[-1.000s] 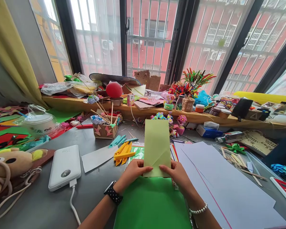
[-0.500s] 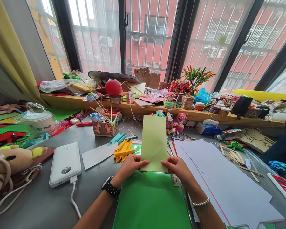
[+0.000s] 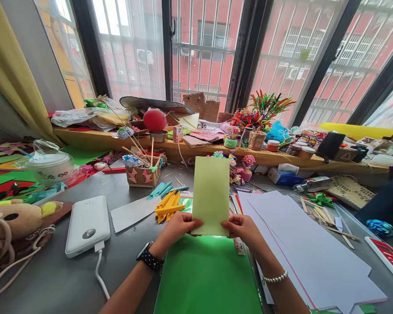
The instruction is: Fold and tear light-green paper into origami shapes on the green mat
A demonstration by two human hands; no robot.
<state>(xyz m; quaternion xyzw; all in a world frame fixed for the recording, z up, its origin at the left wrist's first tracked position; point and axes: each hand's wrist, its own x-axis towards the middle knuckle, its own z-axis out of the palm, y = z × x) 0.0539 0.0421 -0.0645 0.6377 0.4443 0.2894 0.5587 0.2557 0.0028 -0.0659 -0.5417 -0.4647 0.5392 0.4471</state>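
Observation:
A light green folded paper stands upright in front of me, held at its bottom edge by both hands. My left hand, with a black watch on the wrist, pinches the lower left corner. The lower right corner is pinched by my right hand, which wears a bead bracelet. Under the hands lies a bright green sheet on the grey table.
White paper sheets lie to the right. A white power bank with its cable and a plush toy lie left. Yellow and teal paper strips, a small box of sticks and a cluttered wooden sill lie beyond.
The diagonal fold seen on the paper's lower part no longer shows; the face is now plain. Both hands stay pinched on its bottom edge.

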